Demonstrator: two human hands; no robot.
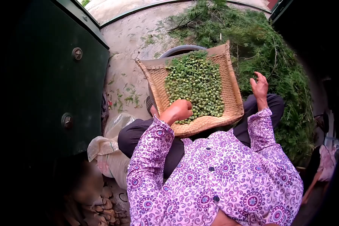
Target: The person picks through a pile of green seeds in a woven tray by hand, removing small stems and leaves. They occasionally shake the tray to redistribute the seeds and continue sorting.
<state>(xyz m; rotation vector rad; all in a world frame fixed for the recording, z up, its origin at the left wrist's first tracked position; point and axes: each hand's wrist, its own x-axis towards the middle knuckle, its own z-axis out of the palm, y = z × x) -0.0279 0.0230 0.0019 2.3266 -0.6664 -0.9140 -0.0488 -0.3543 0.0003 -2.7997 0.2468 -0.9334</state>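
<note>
A woven winnowing basket (235, 101) rests across my lap, tilted over a round basin (168, 52). Small round green cones (199, 88) fill its middle, with leafy evergreen bits (196, 60) mixed in near the far end. At the near left of the heap is my left hand (179, 111), its fingers curled down among the cones; whatever they grip is hidden. My right hand (260, 88) is lifted beyond the basket's right edge, above my knee, with fingers bent but apart and nothing seen in them.
Cut evergreen branches (267, 52) are heaped along the right side. A pale woven sack (101, 150) sits by my left knee. To the left stands a dark green metal door (64, 67). Broken wood pieces (105, 207) lie at the lower left, and green scraps (130, 98) litter the concrete floor.
</note>
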